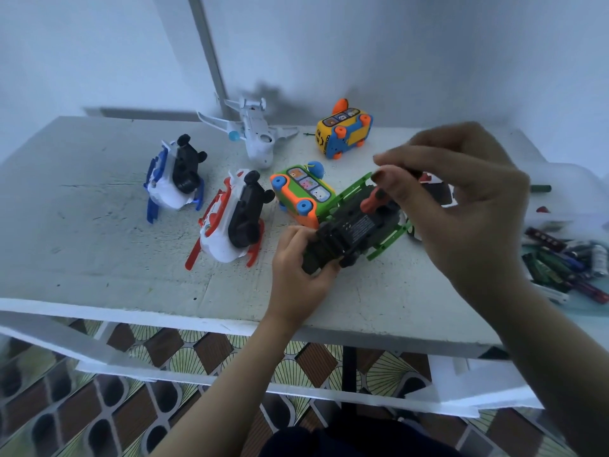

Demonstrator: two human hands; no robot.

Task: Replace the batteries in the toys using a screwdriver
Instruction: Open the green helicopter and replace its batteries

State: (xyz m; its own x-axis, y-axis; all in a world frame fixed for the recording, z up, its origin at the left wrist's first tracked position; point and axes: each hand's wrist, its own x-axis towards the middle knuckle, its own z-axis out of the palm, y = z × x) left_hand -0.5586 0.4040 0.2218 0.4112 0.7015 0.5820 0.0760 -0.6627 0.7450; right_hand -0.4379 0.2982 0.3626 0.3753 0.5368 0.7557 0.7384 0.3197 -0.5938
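Note:
A green and black toy vehicle lies upside down on the white table, its black underside facing up. My left hand grips its near end. Above the toy, my right hand pinches the top of a screwdriver whose orange-red handle points down at the toy's underside. The tip of the screwdriver is hidden against the dark plastic.
Other toys lie on the table: a blue and white one, a red and white one, a white plane, a green bus, a yellow bus. Several loose batteries lie at the right edge.

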